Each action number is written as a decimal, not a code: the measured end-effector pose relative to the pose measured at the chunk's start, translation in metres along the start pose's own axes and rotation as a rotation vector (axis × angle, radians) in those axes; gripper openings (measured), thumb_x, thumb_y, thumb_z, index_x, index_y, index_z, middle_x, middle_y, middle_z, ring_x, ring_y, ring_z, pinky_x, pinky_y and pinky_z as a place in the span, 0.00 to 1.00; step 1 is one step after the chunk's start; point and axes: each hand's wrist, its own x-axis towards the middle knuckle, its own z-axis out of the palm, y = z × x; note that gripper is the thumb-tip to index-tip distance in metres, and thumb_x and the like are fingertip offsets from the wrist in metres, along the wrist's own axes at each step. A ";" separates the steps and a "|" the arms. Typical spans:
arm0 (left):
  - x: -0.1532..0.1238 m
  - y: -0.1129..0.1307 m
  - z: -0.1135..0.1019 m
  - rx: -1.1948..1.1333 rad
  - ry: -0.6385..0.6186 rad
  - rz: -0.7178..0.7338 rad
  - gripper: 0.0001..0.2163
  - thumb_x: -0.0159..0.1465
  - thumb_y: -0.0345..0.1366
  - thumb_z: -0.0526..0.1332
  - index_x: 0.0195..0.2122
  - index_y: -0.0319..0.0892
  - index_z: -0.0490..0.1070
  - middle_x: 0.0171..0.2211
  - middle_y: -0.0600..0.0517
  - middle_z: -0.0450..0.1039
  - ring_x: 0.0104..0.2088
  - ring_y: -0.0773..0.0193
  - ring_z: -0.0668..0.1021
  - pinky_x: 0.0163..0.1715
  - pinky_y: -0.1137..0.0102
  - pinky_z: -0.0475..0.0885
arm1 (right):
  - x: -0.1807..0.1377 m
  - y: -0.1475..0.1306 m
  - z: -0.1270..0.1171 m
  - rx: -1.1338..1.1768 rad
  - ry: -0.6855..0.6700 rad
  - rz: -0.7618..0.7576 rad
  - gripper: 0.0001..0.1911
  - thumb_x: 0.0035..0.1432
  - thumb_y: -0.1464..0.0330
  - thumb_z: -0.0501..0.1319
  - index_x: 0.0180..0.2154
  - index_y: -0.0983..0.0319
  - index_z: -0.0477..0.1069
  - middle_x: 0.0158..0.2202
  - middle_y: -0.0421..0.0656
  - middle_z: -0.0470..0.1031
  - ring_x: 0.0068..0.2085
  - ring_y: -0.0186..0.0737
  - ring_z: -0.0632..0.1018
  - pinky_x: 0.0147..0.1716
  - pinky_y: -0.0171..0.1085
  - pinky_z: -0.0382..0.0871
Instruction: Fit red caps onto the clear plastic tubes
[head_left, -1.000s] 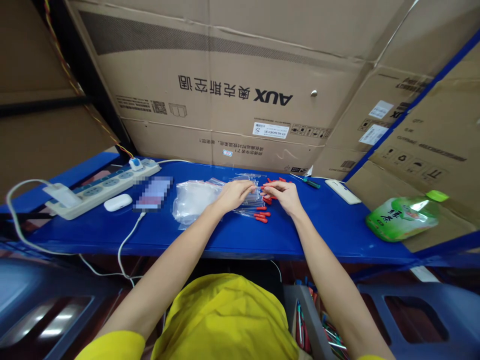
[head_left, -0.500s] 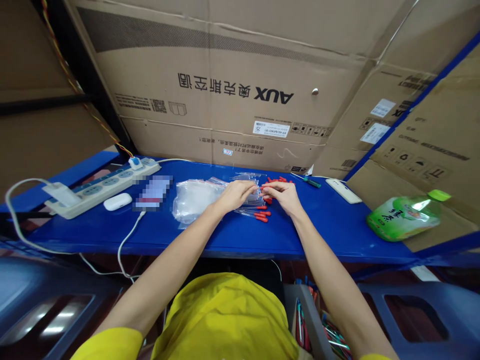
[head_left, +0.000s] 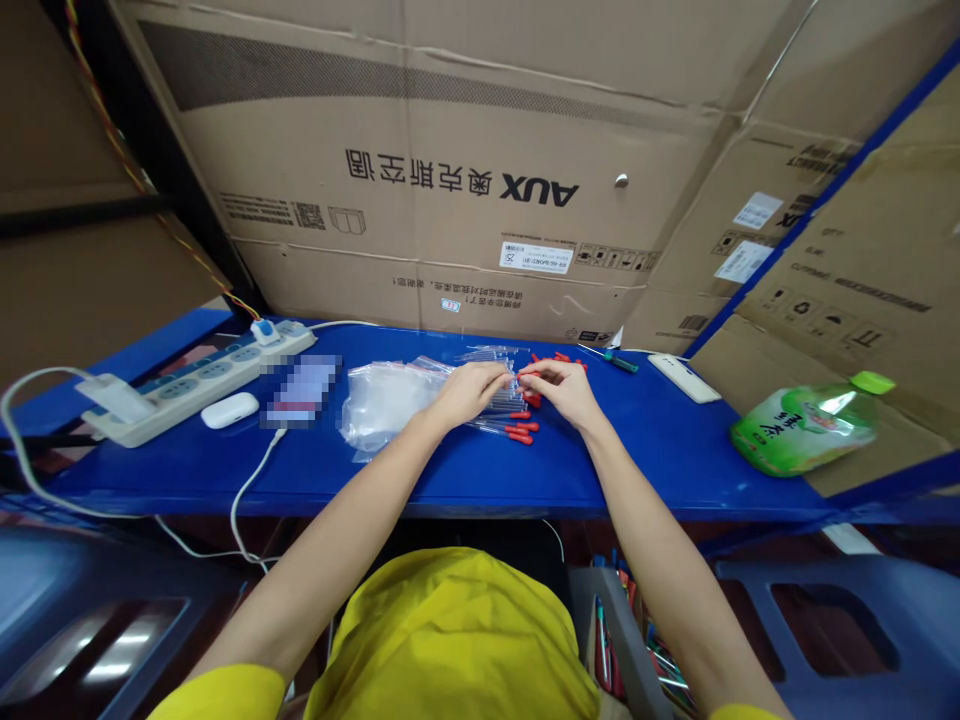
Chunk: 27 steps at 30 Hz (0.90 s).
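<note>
Cardboard box (head_left: pixel 420 150) printed AUX (upside down), white barcode label (head_left: pixel 535 257) beneath

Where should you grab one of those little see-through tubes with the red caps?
Probably by its red end, coming from the right. The capped tubes lie flat on the blue table with their red caps pointing right, free of the pile of clear bags. That end is easiest to see and pinch; the clear part looks thin and slippery.

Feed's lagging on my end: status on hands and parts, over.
Left hand and right hand meet, pinching a red-capped clear tube. More tubes beneath on the blue table. Plastic bags beside, nothing blocking.
</note>
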 end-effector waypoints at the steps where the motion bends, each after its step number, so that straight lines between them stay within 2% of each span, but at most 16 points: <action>1: 0.000 0.001 0.000 0.011 -0.004 -0.003 0.20 0.79 0.44 0.49 0.38 0.42 0.76 0.37 0.48 0.80 0.37 0.60 0.79 0.38 0.69 0.67 | 0.000 0.000 -0.001 -0.021 0.002 -0.011 0.20 0.47 0.52 0.77 0.36 0.59 0.84 0.32 0.44 0.85 0.34 0.46 0.84 0.37 0.44 0.82; 9: -0.003 -0.003 -0.004 0.101 0.018 -0.078 0.15 0.77 0.46 0.55 0.43 0.46 0.79 0.40 0.51 0.81 0.39 0.60 0.80 0.35 0.70 0.66 | 0.001 0.003 -0.007 -0.099 -0.031 -0.048 0.19 0.49 0.57 0.76 0.41 0.59 0.83 0.38 0.45 0.85 0.38 0.43 0.83 0.39 0.41 0.79; 16: -0.003 0.001 -0.007 0.099 0.025 -0.026 0.16 0.77 0.47 0.55 0.42 0.44 0.78 0.39 0.50 0.80 0.39 0.60 0.80 0.37 0.69 0.67 | 0.000 0.000 -0.008 -0.200 -0.042 -0.078 0.18 0.52 0.53 0.75 0.37 0.60 0.84 0.34 0.44 0.84 0.33 0.42 0.80 0.35 0.39 0.75; 19: -0.002 0.000 -0.009 0.114 0.061 -0.060 0.19 0.79 0.45 0.51 0.41 0.43 0.79 0.40 0.49 0.80 0.41 0.59 0.80 0.39 0.68 0.68 | -0.001 0.000 -0.010 -0.250 -0.093 -0.086 0.17 0.54 0.53 0.73 0.36 0.61 0.83 0.30 0.43 0.81 0.30 0.39 0.76 0.31 0.38 0.71; 21: -0.001 -0.003 -0.010 0.137 0.072 -0.101 0.17 0.78 0.42 0.52 0.41 0.43 0.79 0.40 0.49 0.80 0.41 0.59 0.80 0.39 0.68 0.67 | -0.001 -0.001 -0.012 -0.289 -0.143 -0.109 0.17 0.55 0.53 0.73 0.35 0.60 0.83 0.29 0.42 0.79 0.29 0.38 0.74 0.30 0.38 0.68; 23: -0.002 -0.007 -0.011 0.148 0.035 -0.105 0.12 0.75 0.40 0.58 0.42 0.43 0.79 0.40 0.49 0.80 0.39 0.60 0.80 0.39 0.68 0.67 | -0.002 -0.003 -0.013 -0.336 -0.200 -0.163 0.15 0.56 0.54 0.73 0.34 0.59 0.84 0.30 0.42 0.77 0.30 0.38 0.72 0.32 0.39 0.68; 27: -0.004 -0.013 -0.010 0.106 -0.132 -0.041 0.06 0.69 0.38 0.66 0.38 0.43 0.81 0.40 0.50 0.80 0.39 0.60 0.80 0.40 0.69 0.67 | -0.003 -0.006 -0.011 -0.425 -0.339 -0.234 0.14 0.58 0.54 0.73 0.34 0.58 0.84 0.34 0.42 0.74 0.36 0.41 0.73 0.38 0.41 0.69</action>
